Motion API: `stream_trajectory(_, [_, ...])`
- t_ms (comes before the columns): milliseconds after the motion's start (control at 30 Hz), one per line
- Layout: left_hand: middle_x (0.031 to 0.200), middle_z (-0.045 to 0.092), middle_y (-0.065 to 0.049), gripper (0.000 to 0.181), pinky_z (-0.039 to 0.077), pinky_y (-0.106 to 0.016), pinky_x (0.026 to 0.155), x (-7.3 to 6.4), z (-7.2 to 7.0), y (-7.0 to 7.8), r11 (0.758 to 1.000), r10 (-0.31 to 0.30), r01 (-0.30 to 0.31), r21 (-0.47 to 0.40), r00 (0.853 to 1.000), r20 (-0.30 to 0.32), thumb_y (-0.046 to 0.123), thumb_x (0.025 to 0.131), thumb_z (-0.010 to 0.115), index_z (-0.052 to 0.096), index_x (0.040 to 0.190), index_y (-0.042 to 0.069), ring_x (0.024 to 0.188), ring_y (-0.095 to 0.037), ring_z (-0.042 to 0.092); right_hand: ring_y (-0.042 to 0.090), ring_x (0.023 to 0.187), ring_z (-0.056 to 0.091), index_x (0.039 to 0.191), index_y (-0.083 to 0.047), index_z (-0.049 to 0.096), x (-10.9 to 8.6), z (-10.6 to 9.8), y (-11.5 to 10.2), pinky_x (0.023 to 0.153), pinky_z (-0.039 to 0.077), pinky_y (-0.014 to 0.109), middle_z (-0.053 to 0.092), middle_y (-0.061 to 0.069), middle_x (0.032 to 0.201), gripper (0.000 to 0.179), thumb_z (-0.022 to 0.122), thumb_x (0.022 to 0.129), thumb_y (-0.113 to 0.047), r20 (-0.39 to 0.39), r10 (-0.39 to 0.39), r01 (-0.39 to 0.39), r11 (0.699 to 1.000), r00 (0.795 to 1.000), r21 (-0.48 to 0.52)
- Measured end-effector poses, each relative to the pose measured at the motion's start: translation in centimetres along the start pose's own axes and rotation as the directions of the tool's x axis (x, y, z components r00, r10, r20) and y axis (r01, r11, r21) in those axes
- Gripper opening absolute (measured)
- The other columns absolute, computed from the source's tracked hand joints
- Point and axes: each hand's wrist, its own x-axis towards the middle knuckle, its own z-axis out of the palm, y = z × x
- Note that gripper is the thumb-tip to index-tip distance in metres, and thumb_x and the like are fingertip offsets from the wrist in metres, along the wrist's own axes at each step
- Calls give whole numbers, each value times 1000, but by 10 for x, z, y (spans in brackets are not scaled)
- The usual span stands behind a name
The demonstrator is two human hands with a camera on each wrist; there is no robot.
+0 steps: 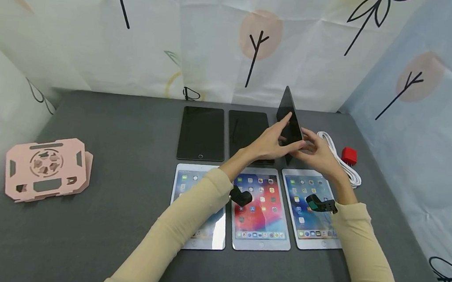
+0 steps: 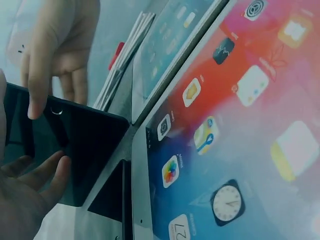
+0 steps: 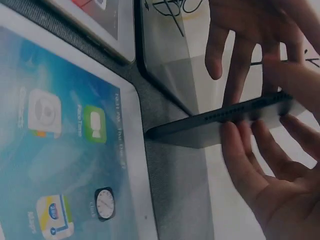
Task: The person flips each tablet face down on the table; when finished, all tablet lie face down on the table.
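Note:
A black tablet (image 1: 287, 119) stands tilted up on edge toward the back right of the table, between both hands. My left hand (image 1: 271, 140) holds it from the left, index finger along its dark face and thumb at the near edge. My right hand (image 1: 318, 155) grips that near edge from the right. In the left wrist view, the right thumb lies by the home button of the tablet (image 2: 95, 145). The right wrist view shows the right hand's fingers (image 3: 237, 150) against its back. Two more black tablets, a left one (image 1: 201, 134) and a middle one (image 1: 246, 131), lie flat.
In front lie three white tablets with lit screens: left (image 1: 218, 233), middle (image 1: 262, 206) and right (image 1: 305, 196). A white cable (image 1: 351, 173) and a red plug (image 1: 349, 156) sit at the right. The pink slotted stand (image 1: 46, 169) rests far left on the grey table (image 1: 122, 239).

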Motion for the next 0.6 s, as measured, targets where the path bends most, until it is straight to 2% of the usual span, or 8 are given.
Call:
stream_trajectory(100, [173, 16, -8, 96, 55, -35, 103, -2, -1, 1, 1000, -1, 1, 23, 1000, 14, 44, 100, 61, -6, 166, 24, 135, -29, 60, 52, 143, 44, 161, -7, 28, 0, 0, 6, 105, 46, 57, 39, 25, 157, 70, 64, 101, -15, 59, 41, -39, 999, 997, -21])
stream_trajectory(200, [173, 14, -7, 99, 55, -36, 103, -3, -4, 2, 999, 5, -5, 35, 1000, 19, 46, 98, 62, -7, 166, 24, 134, -28, 60, 52, 138, 49, 161, -3, 25, 0, -1, 12, 104, 47, 62, 35, 27, 160, 70, 62, 103, -18, 96, 83, -78, 995, 992, -59])
stream_trajectory(333, [173, 15, -10, 101, 55, -37, 102, -4, -10, 4, 998, 18, -20, 52, 999, 26, 46, 98, 63, -8, 165, 22, 132, -29, 61, 50, 130, 58, 158, 0, 31, 1, -1, 21, 101, 53, 55, 42, 30, 154, 63, 58, 105, -22, 126, 125, -113, 988, 984, -103])
stream_trajectory(467, [172, 17, -13, 103, 55, -36, 102, -5, -13, 2, 997, 28, -29, 75, 999, 18, 44, 97, 65, -8, 165, 19, 130, -27, 63, 48, 124, 61, 154, 4, 35, 1, -2, 27, 98, 57, 48, 51, 31, 143, 57, 53, 108, -24, 149, 132, -112, 985, 980, -131])
stream_trajectory(600, [171, 18, -15, 107, 54, -36, 105, -8, -16, 0, 996, 20, -21, 83, 1000, 13, 43, 95, 69, -7, 165, 16, 127, -26, 65, 40, 113, 63, 156, 4, 33, 3, 0, 29, 91, 57, 39, 55, 30, 139, 61, 52, 108, -29, 153, 154, -123, 973, 976, -195])
